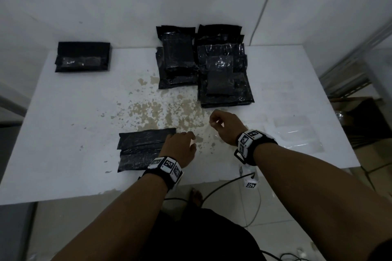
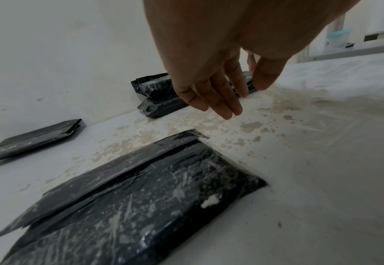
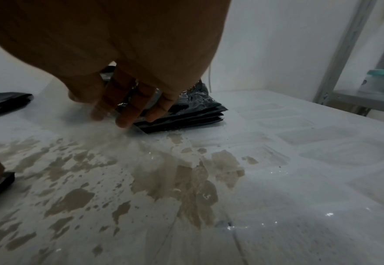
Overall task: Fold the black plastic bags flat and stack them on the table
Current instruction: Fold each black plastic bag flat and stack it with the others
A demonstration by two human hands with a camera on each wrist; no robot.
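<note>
A folded black bag (image 1: 140, 150) (image 2: 141, 197) lies flat near the front of the white table (image 1: 74, 133). My left hand (image 1: 191, 140) (image 2: 231, 100) hovers at the bag's right end with fingers straight, holding nothing. A single folded black bag (image 1: 82, 57) (image 2: 34, 139) lies at the far left. Two piles of black bags (image 1: 178, 59) (image 1: 224, 82) sit at the back middle. My right hand (image 1: 214, 121) (image 3: 127, 114) is just in front of the right pile (image 3: 186, 116), fingers loosely bent and pointing down, blurred, with nothing plainly held.
Brown patches of worn surface (image 1: 165, 112) (image 3: 175, 179) mark the table's middle. Clear plastic sleeves (image 1: 297, 137) lie on the table's right side. A metal shelf rack (image 1: 350, 65) with a teal-lidded container (image 3: 376, 82) stands to the right. Cables (image 1: 222, 186) hang at the front edge.
</note>
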